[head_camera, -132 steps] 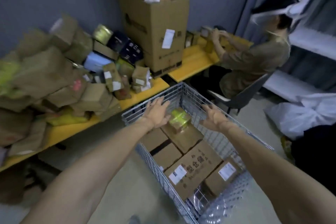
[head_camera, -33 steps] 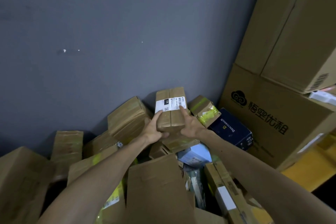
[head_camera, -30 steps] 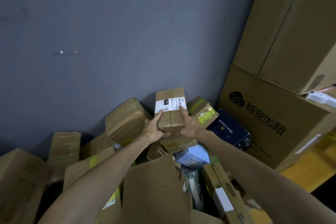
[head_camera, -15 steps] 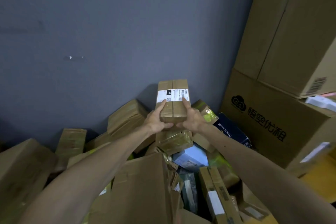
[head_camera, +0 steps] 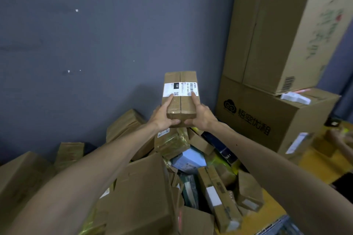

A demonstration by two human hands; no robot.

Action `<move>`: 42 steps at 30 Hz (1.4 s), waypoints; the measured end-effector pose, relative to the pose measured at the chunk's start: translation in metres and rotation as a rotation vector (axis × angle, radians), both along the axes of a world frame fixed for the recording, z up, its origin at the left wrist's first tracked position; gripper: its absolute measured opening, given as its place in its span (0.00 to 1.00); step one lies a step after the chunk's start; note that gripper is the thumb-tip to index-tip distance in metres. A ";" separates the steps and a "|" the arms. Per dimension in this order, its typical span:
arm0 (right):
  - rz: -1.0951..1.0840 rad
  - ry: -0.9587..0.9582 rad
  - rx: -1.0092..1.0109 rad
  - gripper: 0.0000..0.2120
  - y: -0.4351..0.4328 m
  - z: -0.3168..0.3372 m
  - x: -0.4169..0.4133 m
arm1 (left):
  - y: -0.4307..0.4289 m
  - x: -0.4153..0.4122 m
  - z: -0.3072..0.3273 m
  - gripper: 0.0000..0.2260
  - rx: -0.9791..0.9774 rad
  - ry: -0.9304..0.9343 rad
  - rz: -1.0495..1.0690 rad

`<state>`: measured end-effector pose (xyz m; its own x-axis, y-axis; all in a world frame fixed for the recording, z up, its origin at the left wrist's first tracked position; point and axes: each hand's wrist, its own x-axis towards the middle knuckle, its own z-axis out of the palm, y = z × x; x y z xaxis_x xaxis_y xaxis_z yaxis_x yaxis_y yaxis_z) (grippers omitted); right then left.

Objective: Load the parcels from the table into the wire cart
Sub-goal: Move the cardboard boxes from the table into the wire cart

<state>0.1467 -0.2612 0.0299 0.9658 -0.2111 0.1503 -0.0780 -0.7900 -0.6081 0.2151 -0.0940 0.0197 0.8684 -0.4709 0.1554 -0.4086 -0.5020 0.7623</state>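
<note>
Clasping the parcel at its near end, left grip and right grip hold stiff, probably light cardboard.

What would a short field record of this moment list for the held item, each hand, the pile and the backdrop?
held item: labelled parcel, raised over the pile
left hand: grips its left side, thumb on top
right hand: grips its right side, thumb on top
pile: loose parcels on the yellow table
backdrop: large cartons, grey wall

The left hand and right hand have raised the labelled parcel, seemingly clear of the pile
</note>
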 end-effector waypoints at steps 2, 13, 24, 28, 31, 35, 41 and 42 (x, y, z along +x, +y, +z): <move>-0.038 -0.023 -0.005 0.55 0.002 0.005 -0.019 | -0.001 -0.012 0.008 0.47 -0.011 -0.018 -0.057; -0.332 -0.036 0.041 0.57 -0.001 -0.007 -0.174 | -0.038 -0.113 0.003 0.45 -0.020 0.032 -0.424; -0.616 -0.073 0.037 0.57 -0.038 -0.023 -0.355 | -0.117 -0.256 -0.005 0.44 0.096 -0.032 -0.724; -0.715 -0.112 0.122 0.54 -0.063 -0.034 -0.437 | -0.157 -0.331 -0.018 0.44 0.097 -0.007 -0.820; -0.788 -0.066 0.074 0.57 -0.081 -0.049 -0.502 | -0.187 -0.393 -0.031 0.44 0.113 0.023 -0.890; -0.878 -0.017 0.112 0.59 -0.102 -0.071 -0.588 | -0.223 -0.478 -0.052 0.44 0.147 0.042 -0.967; -0.953 0.048 0.174 0.55 -0.126 -0.115 -0.705 | -0.259 -0.592 -0.097 0.44 0.219 0.082 -1.040; -0.968 0.067 0.177 0.54 -0.128 -0.123 -0.719 | -0.262 -0.607 -0.106 0.44 0.224 0.096 -1.053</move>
